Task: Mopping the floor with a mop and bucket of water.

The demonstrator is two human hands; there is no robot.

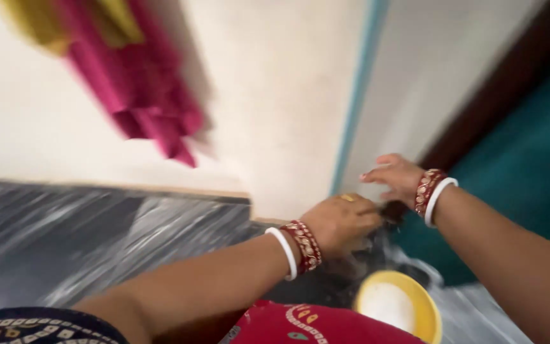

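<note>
Red embroidered cloth (307, 325) on your lap fills the bottom edge of the view, closest to the lens, with a dark patterned sleeve (39, 328) at the lower left corner. Just beyond it, a yellow bowl (429, 306) holding something white stands on the dark streaked floor (65, 236), below and between your two wrists.

Your left hand (342, 223) is curled, knuckles up, over a dark object (351, 264) low on the floor near the corner; motion blur hides that object's kind and whether your fingers actually close on it, so the grip cannot be determined. A ring shows on one finger, and red and white bangles (297, 248) sit on the wrist.

Your right hand (399, 175) is held higher, close to the pale wall (275, 95), fingers loosely spread and holding nothing. Matching bangles circle that wrist.

Both hands are near each other, just beside the corner where a light blue strip (358, 89) runs up the wall. A magenta and yellow cloth (141, 83) hangs at upper left, well apart from your hands. A teal surface (529, 146) with a dark brown frame lies on the right.
</note>
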